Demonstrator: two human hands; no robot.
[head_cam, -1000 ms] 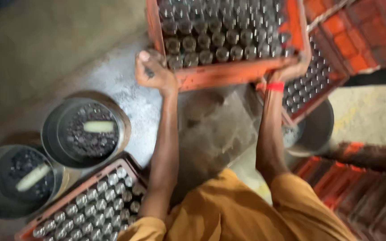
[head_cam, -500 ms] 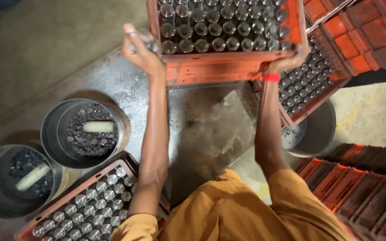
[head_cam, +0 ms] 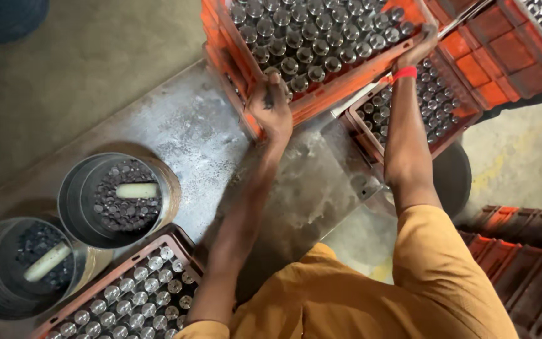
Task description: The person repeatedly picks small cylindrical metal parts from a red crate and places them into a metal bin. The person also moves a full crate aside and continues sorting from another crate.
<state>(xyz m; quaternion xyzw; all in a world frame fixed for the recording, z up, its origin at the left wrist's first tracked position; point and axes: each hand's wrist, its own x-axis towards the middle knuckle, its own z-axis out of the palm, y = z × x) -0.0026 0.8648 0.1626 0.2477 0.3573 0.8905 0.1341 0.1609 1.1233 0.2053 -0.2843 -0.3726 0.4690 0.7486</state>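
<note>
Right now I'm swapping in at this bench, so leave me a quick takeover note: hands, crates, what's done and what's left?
Left hand grips the near rim of the orange crate full of metal cylinders; right hand holds its right edge.
The crate is tilted, over the metal table and above a second filled crate.
Done: crate in both hands.
Left: it is not yet resting flat.
</note>
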